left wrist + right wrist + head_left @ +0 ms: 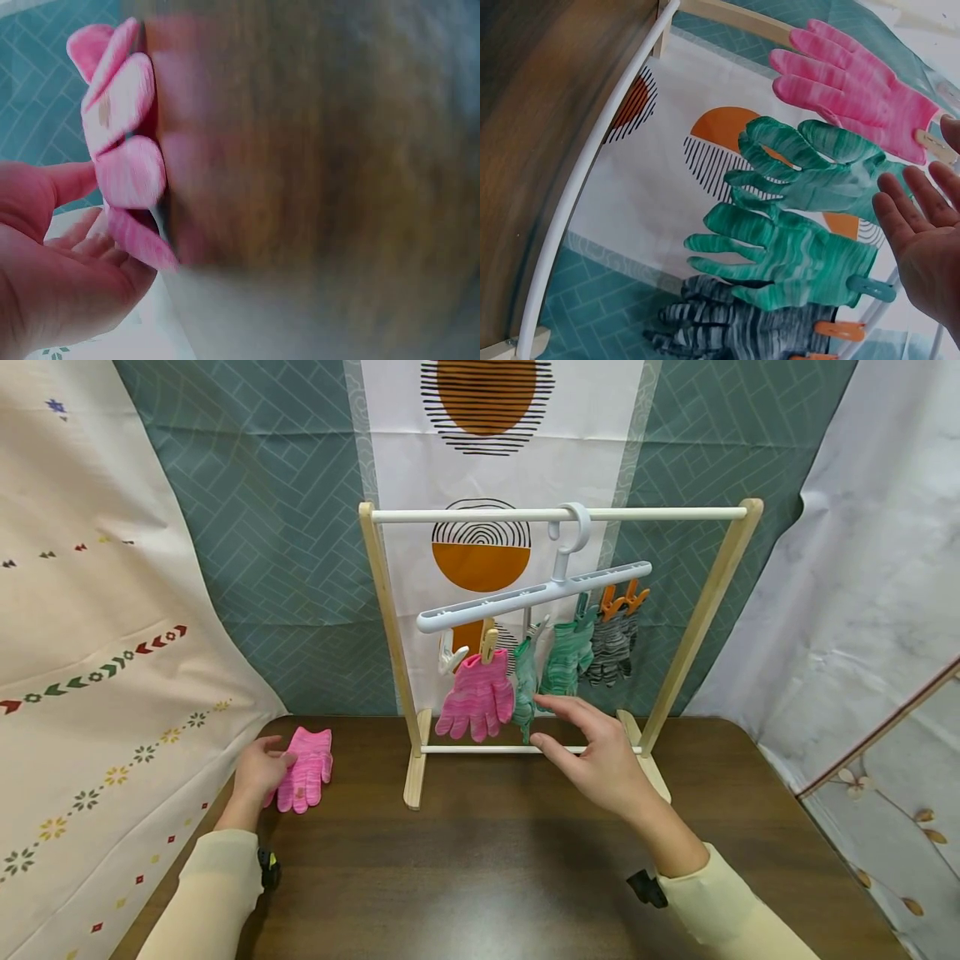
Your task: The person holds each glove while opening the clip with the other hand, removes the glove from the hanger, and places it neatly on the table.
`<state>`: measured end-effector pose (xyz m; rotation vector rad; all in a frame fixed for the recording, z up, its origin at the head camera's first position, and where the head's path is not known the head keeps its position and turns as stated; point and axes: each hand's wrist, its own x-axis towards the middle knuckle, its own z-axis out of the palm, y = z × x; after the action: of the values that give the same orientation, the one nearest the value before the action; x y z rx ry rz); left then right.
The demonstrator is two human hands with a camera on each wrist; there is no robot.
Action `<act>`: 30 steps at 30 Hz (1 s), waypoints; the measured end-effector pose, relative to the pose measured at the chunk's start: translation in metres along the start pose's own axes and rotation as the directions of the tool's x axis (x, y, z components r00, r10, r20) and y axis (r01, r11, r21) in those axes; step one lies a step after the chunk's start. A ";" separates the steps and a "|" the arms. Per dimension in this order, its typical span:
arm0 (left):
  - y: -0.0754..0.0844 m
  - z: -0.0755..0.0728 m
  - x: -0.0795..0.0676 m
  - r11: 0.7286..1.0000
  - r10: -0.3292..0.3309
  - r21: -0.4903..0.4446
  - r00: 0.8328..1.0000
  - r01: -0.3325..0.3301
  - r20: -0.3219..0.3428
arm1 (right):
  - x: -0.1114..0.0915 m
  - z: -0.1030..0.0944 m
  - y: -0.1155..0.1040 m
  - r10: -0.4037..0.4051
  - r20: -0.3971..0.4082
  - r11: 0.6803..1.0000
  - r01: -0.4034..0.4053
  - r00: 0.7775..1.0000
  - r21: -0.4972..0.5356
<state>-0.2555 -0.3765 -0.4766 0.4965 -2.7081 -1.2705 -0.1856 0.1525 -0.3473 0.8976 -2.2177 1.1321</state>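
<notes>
A pink knit glove (pixel 303 768) lies on the table at the far left. My left hand (pixel 262 768) is at its left side, fingertips against its edge; the left wrist view shows the thumb and loosely bent fingers of the left hand (pixel 67 255) beside the glove (pixel 124 112). My right hand (pixel 592 743) is raised by the hanging gloves, thumb and fingers apart, nothing between them. Nearest it hangs a green glove (pixel 526 685). Another pink glove (pixel 477 697), a second green glove (pixel 566 656) and black-and-grey gloves (pixel 612 647) hang beside it.
A tilted pale hanger (pixel 534 596) hooks over the white top bar (pixel 480 516) of a wooden rack (pixel 393 635). Clothespins hold the gloves, including a cream clothespin (pixel 489 645) and an orange clothespin (pixel 636 597). A white clothespin (pixel 452 653) hangs at the left end. Cloth curtains surround the table (pixel 450 860).
</notes>
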 end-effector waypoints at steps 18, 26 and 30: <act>-0.002 -0.004 -0.004 0.998 0.053 0.042 0.994 -0.050 -0.092 | 0.004 -0.001 -0.001 -0.040 -0.028 0.999 0.040 0.999 0.004; 0.009 -0.007 -0.008 0.992 0.124 0.011 0.983 -0.124 -0.138 | 0.007 -0.001 -0.003 -0.036 -0.027 0.999 0.036 0.999 0.003; 0.020 -0.009 -0.014 0.991 0.133 -0.009 0.980 -0.136 -0.149 | 0.009 -0.001 -0.004 -0.030 -0.027 1.000 0.030 0.999 -0.004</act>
<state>-0.2454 -0.3667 -0.4547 0.3821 -2.5567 -1.1748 -0.1886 0.1488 -0.3389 0.9060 -2.1772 1.1194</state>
